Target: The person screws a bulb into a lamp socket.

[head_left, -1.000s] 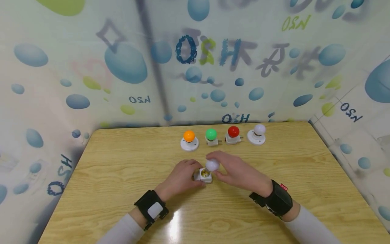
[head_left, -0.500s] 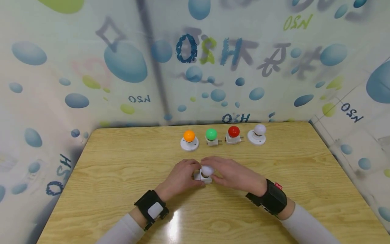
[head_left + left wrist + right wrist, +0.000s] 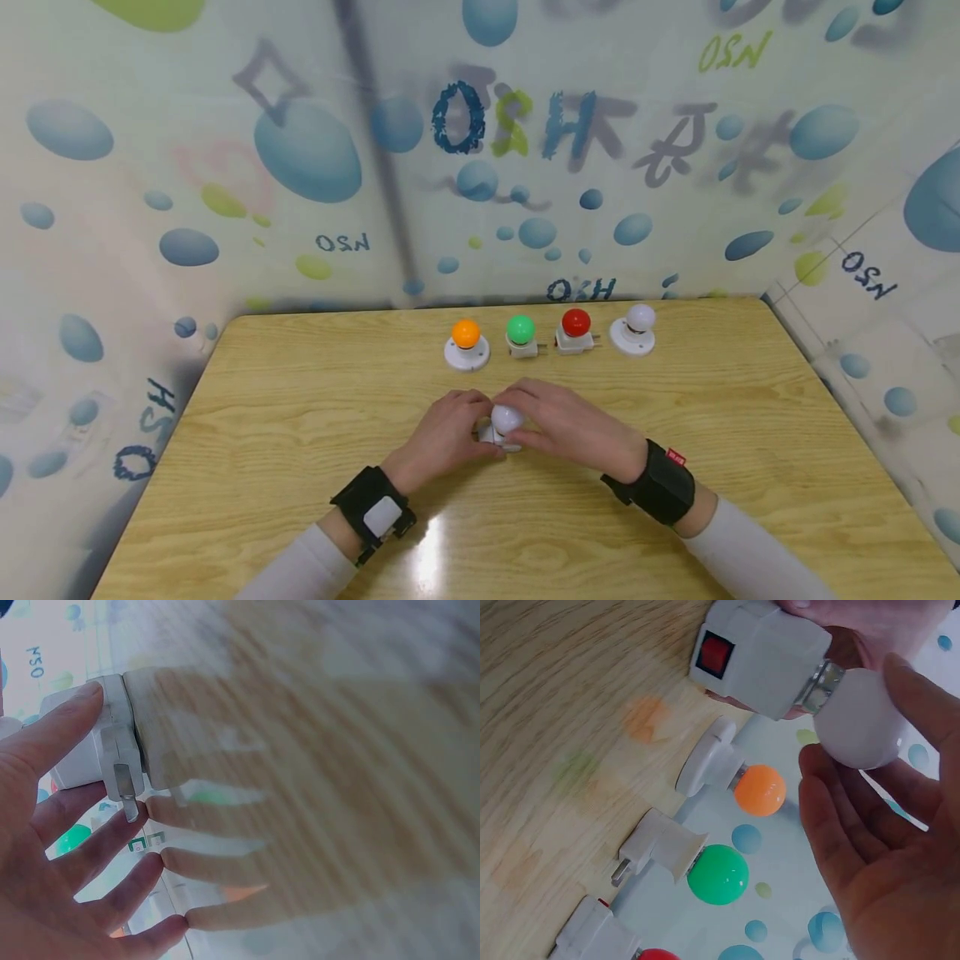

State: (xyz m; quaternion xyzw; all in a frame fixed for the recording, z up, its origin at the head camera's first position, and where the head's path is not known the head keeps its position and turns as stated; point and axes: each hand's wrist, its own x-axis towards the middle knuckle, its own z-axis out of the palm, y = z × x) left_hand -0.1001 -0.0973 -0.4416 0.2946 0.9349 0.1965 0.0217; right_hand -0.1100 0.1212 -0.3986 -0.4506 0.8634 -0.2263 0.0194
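A white light bulb (image 3: 861, 720) stands in the mouth of a white plug-in lamp socket (image 3: 761, 656), part of its metal base showing between them. My right hand (image 3: 570, 425) holds the bulb by its globe between thumb and fingers. With thumb and fingers on opposite sides, my left hand (image 3: 444, 437) grips the socket against the table. In the left wrist view the socket's plug pin (image 3: 127, 787) points past the fingers. A red switch (image 3: 715, 654) shows on the socket's side in the right wrist view.
Behind the hands stand an orange bulb (image 3: 466, 334) on a round base, a green bulb (image 3: 521, 330) and a red bulb (image 3: 576, 322) in plug-in sockets, and another white bulb (image 3: 641, 318) on a round base. A patterned curtain (image 3: 300, 250) hangs at the wooden table's (image 3: 300, 367) back edge.
My right hand has brought the white bulb left and down from beside the socket into its mouth, then shifted its grip slightly. My left hand has stayed on the socket.
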